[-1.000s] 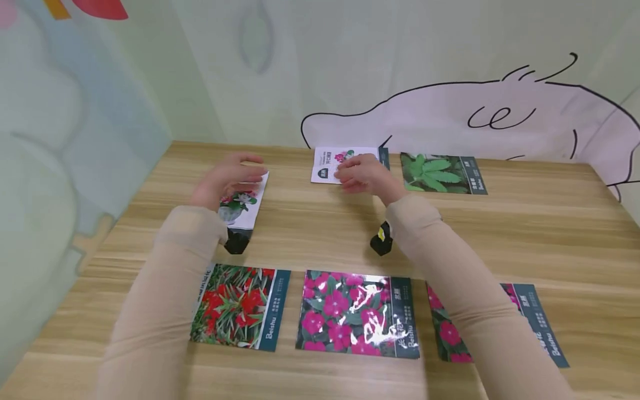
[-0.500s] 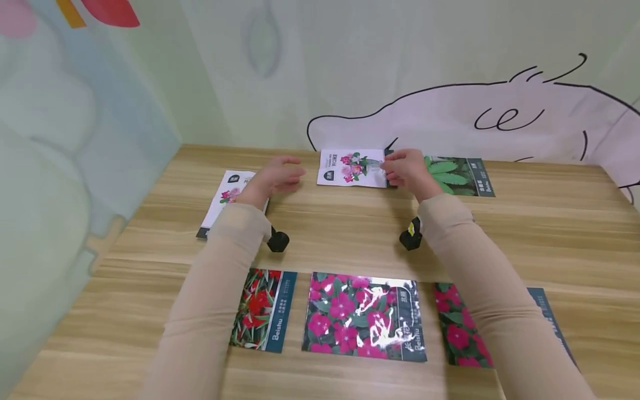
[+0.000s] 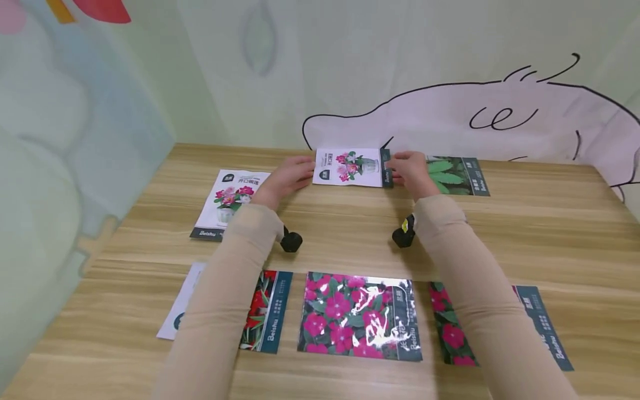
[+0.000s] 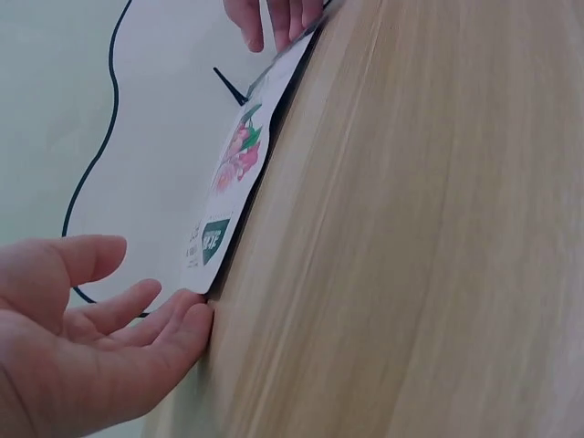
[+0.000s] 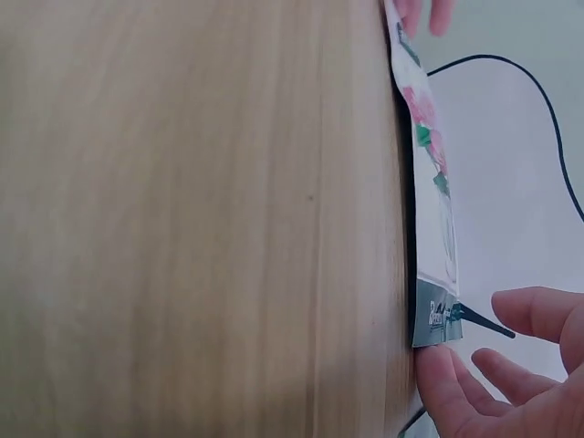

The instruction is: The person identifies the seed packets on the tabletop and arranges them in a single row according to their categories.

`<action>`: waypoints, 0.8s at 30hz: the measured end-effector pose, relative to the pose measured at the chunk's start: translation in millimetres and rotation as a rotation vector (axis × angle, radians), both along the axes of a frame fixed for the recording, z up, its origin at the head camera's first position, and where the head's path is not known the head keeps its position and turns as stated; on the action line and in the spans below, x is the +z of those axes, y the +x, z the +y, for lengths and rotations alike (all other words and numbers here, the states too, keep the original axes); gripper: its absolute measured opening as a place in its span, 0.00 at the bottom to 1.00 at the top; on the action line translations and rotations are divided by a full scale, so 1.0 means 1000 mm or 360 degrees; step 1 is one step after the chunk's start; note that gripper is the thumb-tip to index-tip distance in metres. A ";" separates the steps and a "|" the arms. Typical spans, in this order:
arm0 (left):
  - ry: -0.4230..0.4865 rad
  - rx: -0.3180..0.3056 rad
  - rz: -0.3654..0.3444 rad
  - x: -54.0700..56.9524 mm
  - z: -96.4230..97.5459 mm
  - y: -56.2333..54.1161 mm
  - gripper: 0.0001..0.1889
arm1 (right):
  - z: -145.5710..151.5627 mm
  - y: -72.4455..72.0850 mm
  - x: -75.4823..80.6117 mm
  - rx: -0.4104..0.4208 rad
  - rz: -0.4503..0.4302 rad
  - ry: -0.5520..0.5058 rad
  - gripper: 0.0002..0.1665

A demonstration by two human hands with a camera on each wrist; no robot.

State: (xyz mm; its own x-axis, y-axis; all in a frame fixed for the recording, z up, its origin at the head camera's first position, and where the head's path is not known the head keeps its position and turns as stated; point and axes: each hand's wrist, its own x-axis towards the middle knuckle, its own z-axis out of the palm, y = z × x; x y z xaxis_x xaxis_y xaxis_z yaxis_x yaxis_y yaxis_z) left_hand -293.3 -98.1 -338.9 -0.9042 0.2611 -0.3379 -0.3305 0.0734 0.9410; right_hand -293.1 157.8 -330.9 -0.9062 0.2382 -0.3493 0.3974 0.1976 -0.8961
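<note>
A white seed packet [image 3: 354, 166] with pink flowers and a dark end strip lies at the table's back edge, against the wall. My left hand [image 3: 291, 176] is at its left end; in the left wrist view the extended fingertips [image 4: 196, 315] meet the packet's corner, thumb apart. My right hand [image 3: 411, 171] is at the dark strip on the other end. In the right wrist view its fingers [image 5: 436, 370] touch that end from below, while the thumb stands away from it. Neither hand wraps round the packet.
Another white flower packet [image 3: 207, 214] lies to the left, partly under the left forearm. A green-leaf packet [image 3: 457, 176] is at the back right. In front are a red-flower packet [image 3: 259, 311] and pink-flower packets [image 3: 342, 316], some covered by sleeves. The printed wall [image 3: 345, 130] rises behind.
My left hand has moved right, from over the left packet to the left end of the back packet. My right hand has moved right, off that packet's face to its right end.
</note>
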 end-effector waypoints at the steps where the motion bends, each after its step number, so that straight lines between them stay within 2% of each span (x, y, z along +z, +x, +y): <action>1: 0.0043 0.0024 -0.0034 -0.002 0.000 -0.004 0.27 | -0.001 -0.001 0.000 -0.0009 -0.0011 -0.0035 0.28; 3: 0.0152 0.0087 -0.0075 -0.028 -0.004 -0.030 0.24 | -0.001 -0.003 0.001 -0.0027 -0.0042 -0.0084 0.28; 6: 0.0333 0.0209 -0.0232 -0.067 -0.011 -0.070 0.19 | 0.002 -0.006 0.001 -0.0082 -0.0122 -0.0157 0.29; 8: 0.0358 0.0259 -0.0267 -0.097 -0.013 -0.097 0.15 | 0.005 -0.006 0.001 -0.0097 -0.0184 -0.0186 0.29; 10: 0.0321 0.0279 -0.0310 -0.107 -0.013 -0.109 0.11 | 0.007 -0.006 0.002 -0.0083 -0.0233 -0.0199 0.30; 13: 0.0227 0.0278 -0.0270 -0.118 -0.009 -0.120 0.07 | 0.007 -0.005 0.005 -0.0030 -0.0258 -0.0179 0.32; 16: 0.0173 0.0325 -0.0256 -0.129 -0.006 -0.128 0.10 | 0.003 -0.004 0.008 -0.0014 -0.0268 -0.0146 0.35; 19: 0.0201 0.0356 -0.0272 -0.144 -0.005 -0.141 0.14 | 0.003 -0.008 0.003 -0.0002 -0.0278 -0.0133 0.36; 21: 0.0239 0.0409 -0.0293 -0.150 -0.005 -0.147 0.14 | 0.007 -0.017 -0.005 0.0017 -0.0286 -0.0216 0.36; 22: 0.0300 0.0424 -0.0300 -0.151 -0.005 -0.149 0.14 | 0.016 -0.028 -0.017 0.0057 -0.0269 -0.0358 0.36; 23: 0.0306 0.0453 -0.0321 -0.148 -0.004 -0.147 0.13 | 0.019 -0.032 -0.021 0.0068 -0.0281 -0.0452 0.36; 24: 0.0351 0.0481 -0.0333 -0.141 -0.004 -0.140 0.13 | 0.022 -0.036 -0.023 0.0084 -0.0296 -0.0542 0.36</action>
State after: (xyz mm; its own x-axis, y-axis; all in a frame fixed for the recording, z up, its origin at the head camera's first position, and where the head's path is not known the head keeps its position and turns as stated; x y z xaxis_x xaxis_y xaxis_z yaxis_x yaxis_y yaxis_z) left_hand -433.4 -101.8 -480.3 -0.8692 0.0814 -0.4877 -0.4914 -0.2515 0.8338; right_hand -329.0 180.1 -353.9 -0.8278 0.0353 -0.5599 0.5566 -0.0742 -0.8275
